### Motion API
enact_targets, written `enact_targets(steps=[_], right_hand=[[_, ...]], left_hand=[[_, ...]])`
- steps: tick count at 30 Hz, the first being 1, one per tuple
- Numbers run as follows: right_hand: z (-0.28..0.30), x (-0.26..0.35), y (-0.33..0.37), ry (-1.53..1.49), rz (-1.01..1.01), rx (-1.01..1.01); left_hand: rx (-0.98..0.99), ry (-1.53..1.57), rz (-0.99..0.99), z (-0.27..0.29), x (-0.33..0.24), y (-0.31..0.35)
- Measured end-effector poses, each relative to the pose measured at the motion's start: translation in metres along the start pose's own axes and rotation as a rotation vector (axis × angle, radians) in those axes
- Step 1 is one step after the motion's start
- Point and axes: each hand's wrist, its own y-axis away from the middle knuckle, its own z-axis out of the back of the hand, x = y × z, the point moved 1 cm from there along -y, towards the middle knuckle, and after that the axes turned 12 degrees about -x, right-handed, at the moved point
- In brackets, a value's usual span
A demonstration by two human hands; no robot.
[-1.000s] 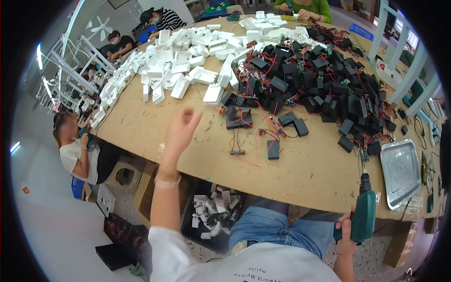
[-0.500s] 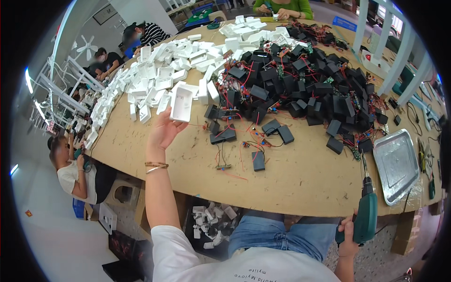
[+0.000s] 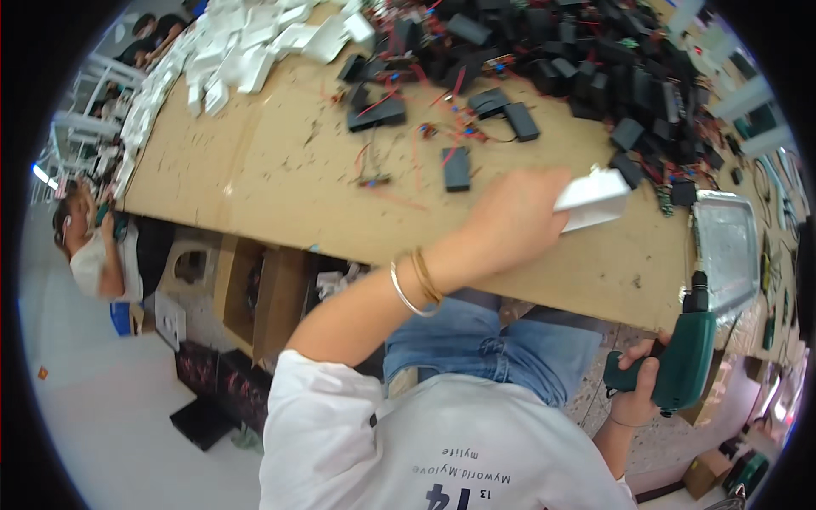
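My left hand (image 3: 529, 214) reaches across to the right over the table's front part, closed on a white plastic box shell (image 3: 593, 201). That shell is tilted and somewhat smeared by motion. In my right hand (image 3: 639, 374), a dark green power screwdriver (image 3: 687, 361) is gripped by its handle, its long bit pointing up past the table's front edge. The shell and the bit are apart. Loose black boxes with red wires (image 3: 456, 169) lie on the table beyond my left arm.
White shells (image 3: 246, 51) are heaped at the far left, black boxes and wired circuit boards (image 3: 586, 64) at the far right. A silver metal tray (image 3: 729, 246) lies right of the screwdriver. A co-worker (image 3: 93, 242) sits at the left. A cardboard box (image 3: 285, 297) stands below the table edge.
My left hand has carried the white shell from the pile side to the right, toward the screwdriver. The view has shifted downward. My right hand still holds the screwdriver.
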Motion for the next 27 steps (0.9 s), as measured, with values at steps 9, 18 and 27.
enact_targets(steps=[9,18,27], right_hand=[[0.016,0.001,0.004,0.054,0.033,-0.013],[0.002,0.005,-0.001,-0.004,0.047,-0.005],[-0.005,0.009,0.000,0.036,0.103,0.091]], left_hand=[[-0.239,-0.137,-0.233,0.008,-0.019,-0.012],[-0.416,-0.563,-0.099,0.070,0.033,-0.023],[-0.051,-0.365,-0.162,-0.018,-0.016,-0.027]])
